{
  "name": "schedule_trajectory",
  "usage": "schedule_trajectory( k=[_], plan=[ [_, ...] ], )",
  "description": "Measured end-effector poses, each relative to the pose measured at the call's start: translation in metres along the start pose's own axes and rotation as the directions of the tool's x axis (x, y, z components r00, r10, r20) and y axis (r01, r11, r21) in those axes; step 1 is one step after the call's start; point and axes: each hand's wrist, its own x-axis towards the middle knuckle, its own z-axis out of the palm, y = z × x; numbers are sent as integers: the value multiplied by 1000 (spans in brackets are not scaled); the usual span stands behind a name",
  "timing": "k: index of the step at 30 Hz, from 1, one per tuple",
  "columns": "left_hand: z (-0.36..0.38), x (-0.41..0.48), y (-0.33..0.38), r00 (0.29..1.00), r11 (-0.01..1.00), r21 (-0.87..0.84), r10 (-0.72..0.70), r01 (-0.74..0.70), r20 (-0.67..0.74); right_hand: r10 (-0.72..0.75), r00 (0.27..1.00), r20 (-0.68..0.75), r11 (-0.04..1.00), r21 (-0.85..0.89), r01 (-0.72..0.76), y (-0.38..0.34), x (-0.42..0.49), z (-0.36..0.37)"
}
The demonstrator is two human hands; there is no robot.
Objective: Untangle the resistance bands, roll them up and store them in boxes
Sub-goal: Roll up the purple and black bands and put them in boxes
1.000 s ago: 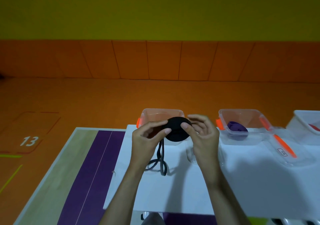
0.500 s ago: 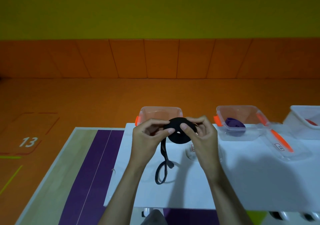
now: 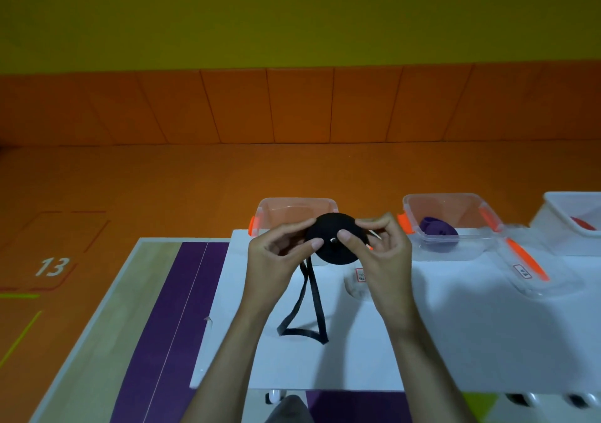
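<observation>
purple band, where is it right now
In the head view, the purple band lies inside the clear box with orange clips on the right of the white table, just right of the right hand that grips the black band.

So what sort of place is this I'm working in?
Probably a gym or padded activity room: orange wall panels that look cushioned, an orange floor with a marked bay numbered 13, and the black resistance band that the left hand and right hand pinch over a white table.
</observation>
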Motion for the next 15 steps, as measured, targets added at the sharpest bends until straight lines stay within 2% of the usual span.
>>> schedule_trajectory(
  k=[3,6,8,12,15],
  plan=[
    [-2,5,1,999,1000,12,12,-11,-39,50,996,76,998,41,-54,3,1,-4],
    [-2,14,3,997,998,39,44,-42,-57,87,995,52,994,55,-90,-2,7,-6],
    [0,17,1,999,1000,22,13,-12,-49,74,996,54,996,53,-77,-4,13,-6],
    [2,24,-6,999,999,17,-31,31,-16,90,983,159,995,31,-96,4,18,-9],
    [8,29,-13,1000,998,59,-25,26,-16,106,987,118,992,48,-113,6,26,-10]
  ],
)
